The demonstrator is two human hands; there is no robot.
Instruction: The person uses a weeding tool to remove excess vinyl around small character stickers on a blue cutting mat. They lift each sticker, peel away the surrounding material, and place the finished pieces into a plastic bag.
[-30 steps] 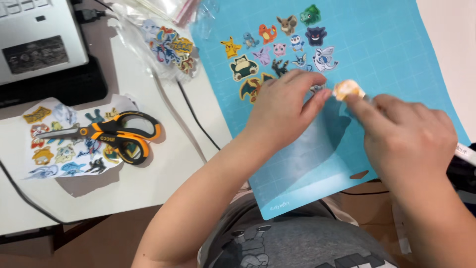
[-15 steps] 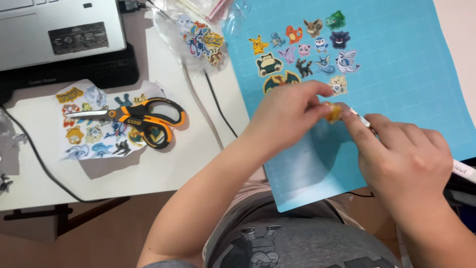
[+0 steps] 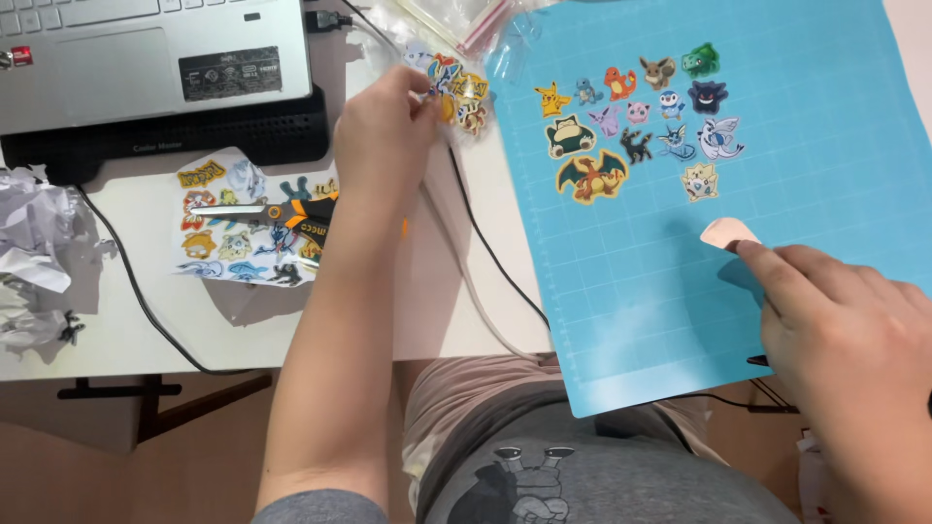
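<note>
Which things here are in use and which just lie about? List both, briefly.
In use: left hand at loose sticker pile; right hand holding small sticker; blue cutting mat.
Lying about: scissors, laptop, crumpled paper.

We see a white table [image 3: 116,330] carrying a blue cutting mat [image 3: 825,116], a laptop [image 3: 146,49] on a black stand [image 3: 165,136], crumpled paper [image 3: 34,243], a sticker sheet [image 3: 233,252] under orange-handled scissors [image 3: 282,215], and a black cable [image 3: 136,291].

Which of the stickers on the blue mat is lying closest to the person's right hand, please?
The plain pale sticker, just beyond the right hand, low on the blue mat. It shows no coloured picture, unlike the cluster of cartoon stickers higher up.
</note>
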